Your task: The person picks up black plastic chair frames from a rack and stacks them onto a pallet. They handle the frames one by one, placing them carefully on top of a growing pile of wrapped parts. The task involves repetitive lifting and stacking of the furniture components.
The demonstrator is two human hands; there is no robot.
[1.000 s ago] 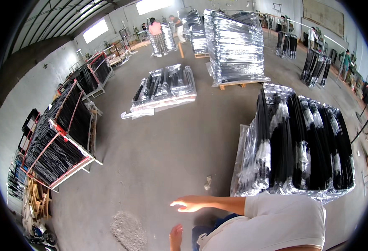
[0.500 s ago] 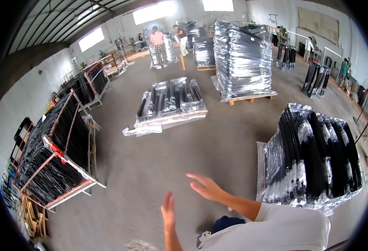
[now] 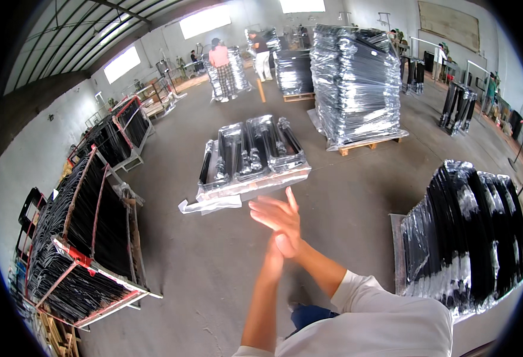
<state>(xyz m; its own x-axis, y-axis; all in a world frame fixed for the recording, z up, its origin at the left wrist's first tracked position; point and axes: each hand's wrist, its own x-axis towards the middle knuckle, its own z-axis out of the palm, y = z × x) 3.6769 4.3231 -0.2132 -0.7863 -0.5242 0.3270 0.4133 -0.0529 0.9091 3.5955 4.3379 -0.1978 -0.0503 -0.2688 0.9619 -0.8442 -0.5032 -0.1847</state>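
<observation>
My right hand (image 3: 286,223) is raised over the floor in front of me, its fingers stretched out and its thumb apart, holding nothing that I can see. My left hand (image 3: 274,249) meets it at the heel of the palm, and the two overlap. The left fingers are mostly hidden behind or blurred against the right hand. Beyond my hands, a low pallet load (image 3: 252,152) of black parts in clear plastic lies on the floor, with loose wrapping (image 3: 211,204) at its front edge. My hands appear apart from it.
A metal rack (image 3: 103,238) packed with black rods stands at left, another rack (image 3: 115,131) behind it. At right is a wrapped stack (image 3: 464,238) of black parts. A tall wrapped stack (image 3: 356,89) sits on a pallet farther back. Several people work at the far end.
My hands have come together from being apart and moved up and forward in the view. The view has shifted slightly, with the right-hand stack now farther right.
</observation>
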